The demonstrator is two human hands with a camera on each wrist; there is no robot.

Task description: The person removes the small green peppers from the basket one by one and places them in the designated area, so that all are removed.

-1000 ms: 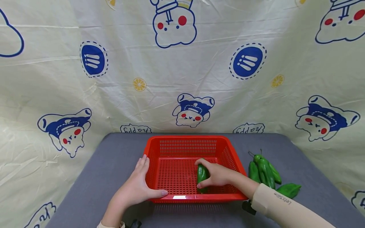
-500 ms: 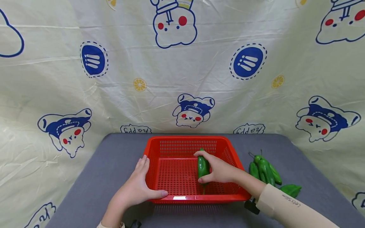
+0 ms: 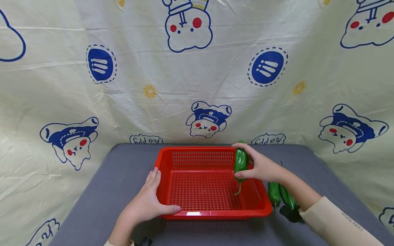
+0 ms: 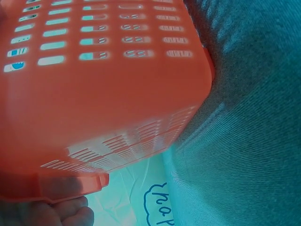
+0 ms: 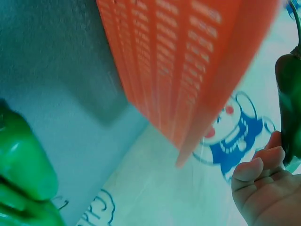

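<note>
My left hand (image 3: 144, 201) holds the front left corner of a red plastic basket (image 3: 200, 214), its thumb over the front rim and its fingers along the left rim. In the left wrist view, the basket's slotted outer wall (image 4: 117, 94) fills much of the picture, with several fingertips (image 4: 77, 214) at the rim. Over the basket's right side, my right hand (image 3: 261, 165) grips a green pepper (image 3: 241, 160) between thumb and fingers, its stem pointing down. The right wrist view shows this pepper (image 5: 292, 108) at the right edge beside curled fingers.
Several other green peppers (image 3: 273, 194) lie on the grey table (image 3: 123, 171) right of the basket, partly hidden by my right forearm. Peppers (image 5: 21, 153) also show at lower left in the right wrist view. A printed cream cloth (image 3: 129, 112) hangs behind the table.
My right hand has raised the green pepper from the basket's floor and carried it right, toward the right rim. The left hand has stayed at the basket's corner.
</note>
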